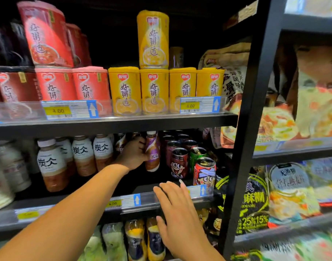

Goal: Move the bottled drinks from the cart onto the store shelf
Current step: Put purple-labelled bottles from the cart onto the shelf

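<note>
Right hand [177, 210]: fingers spread, flat against the shelf edge [123, 204] at 6 o'clock. Left hand [134, 154]: fingers curled around purple coffee bottle [152, 151], upright on that shelf at centre; red cans [179, 162] just beside at 3 o'clock

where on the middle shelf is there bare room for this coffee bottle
Bare shelf floor lies below the coffee bottle in the left hand, between the white bottles and the cartoon cans. The cans sit packed; the right hand hovers at the edge.
</note>
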`<state>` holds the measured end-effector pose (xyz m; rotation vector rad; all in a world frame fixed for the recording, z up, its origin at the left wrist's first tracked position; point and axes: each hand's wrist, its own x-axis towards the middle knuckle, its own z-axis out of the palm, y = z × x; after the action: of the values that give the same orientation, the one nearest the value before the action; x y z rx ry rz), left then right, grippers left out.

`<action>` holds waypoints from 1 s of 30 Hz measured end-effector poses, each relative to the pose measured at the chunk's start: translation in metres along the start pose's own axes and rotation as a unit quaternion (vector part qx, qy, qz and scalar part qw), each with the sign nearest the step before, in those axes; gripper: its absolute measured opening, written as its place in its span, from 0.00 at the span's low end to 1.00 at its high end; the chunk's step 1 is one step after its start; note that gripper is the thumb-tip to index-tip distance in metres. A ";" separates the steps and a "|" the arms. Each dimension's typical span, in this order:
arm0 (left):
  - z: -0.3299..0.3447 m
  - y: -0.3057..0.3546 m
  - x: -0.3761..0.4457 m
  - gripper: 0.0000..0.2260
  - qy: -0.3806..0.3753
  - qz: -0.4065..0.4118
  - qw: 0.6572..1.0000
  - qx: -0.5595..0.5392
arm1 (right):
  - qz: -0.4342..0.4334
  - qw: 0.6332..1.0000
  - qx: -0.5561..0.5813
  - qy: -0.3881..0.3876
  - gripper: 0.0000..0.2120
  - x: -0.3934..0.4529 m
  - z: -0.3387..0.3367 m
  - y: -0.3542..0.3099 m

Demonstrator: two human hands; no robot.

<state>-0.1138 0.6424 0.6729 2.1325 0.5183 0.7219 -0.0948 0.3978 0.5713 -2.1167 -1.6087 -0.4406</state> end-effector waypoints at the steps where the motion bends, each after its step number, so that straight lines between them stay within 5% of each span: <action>1: 0.001 0.000 -0.001 0.19 0.007 0.002 1.000 0.006 | -0.001 1.000 0.003 0.000 0.33 0.000 -0.001 0.000; 30: 0.031 -0.011 0.005 0.20 0.065 -0.021 0.992 0.102 | -0.023 1.000 0.006 0.000 0.36 -0.004 -0.007 0.000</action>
<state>-0.0909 0.6346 0.6496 2.2655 0.7322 0.8167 -0.0960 0.3904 0.5755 -2.0752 -1.6581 -0.4451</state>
